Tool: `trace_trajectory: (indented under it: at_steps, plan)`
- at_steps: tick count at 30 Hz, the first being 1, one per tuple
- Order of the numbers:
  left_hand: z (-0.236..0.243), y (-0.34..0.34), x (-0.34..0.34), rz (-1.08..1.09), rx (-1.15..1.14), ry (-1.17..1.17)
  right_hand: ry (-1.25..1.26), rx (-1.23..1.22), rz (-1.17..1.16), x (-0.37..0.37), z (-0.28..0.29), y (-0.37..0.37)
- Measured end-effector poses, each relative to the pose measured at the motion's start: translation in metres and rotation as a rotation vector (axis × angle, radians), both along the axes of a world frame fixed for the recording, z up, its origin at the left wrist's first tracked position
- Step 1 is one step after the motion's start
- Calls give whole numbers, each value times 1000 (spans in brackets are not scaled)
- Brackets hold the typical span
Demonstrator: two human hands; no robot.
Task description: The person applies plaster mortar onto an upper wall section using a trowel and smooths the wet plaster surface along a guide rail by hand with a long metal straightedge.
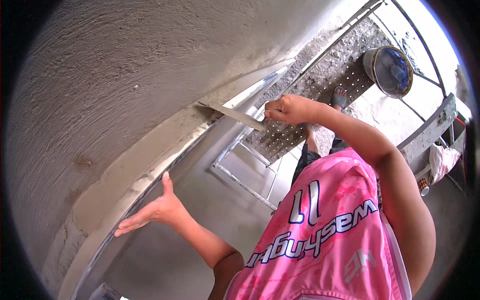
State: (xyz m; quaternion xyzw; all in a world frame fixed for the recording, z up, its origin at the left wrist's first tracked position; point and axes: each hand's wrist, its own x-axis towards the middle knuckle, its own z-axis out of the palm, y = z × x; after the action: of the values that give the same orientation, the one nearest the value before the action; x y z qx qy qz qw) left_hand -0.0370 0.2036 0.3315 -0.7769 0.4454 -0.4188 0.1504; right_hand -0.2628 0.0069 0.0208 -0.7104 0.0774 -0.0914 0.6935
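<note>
My right hand [289,109] is closed on the handle of a flat metal trowel [235,116], whose blade rests along a smooth band of fresh plaster [125,175] at the edge of the rough plastered wall [95,75]. A long straight strip [176,160] runs along the lower edge of that band. Lower down at the left, my left hand [152,207] is open, thumb raised and fingers stretched out against or just beside the strip; whether they touch it I cannot tell.
My sandalled feet [339,97] are on a perforated scaffold walkway [290,135] with a metal frame [237,182]. A bucket [390,70] stands at its upper right. At the right are a curved plank [425,127], a white sack [442,162] and a small cup [423,186].
</note>
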Motion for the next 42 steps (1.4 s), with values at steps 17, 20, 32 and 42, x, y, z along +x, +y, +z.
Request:
trace_trajectory:
  at_steps: [17,20,32,42]
  plan:
    - [0,0,1,2,25,-30,108,-420,-64,-20,17,-14]
    - [1,-2,0,-10,37,-41,111,-531,-154,-14,16,0]
    - [1,-4,-1,-7,17,-12,281,-611,-115,-19,-4,10]
    - [1,-2,-3,25,15,-22,339,-186,-144,-33,-10,22]
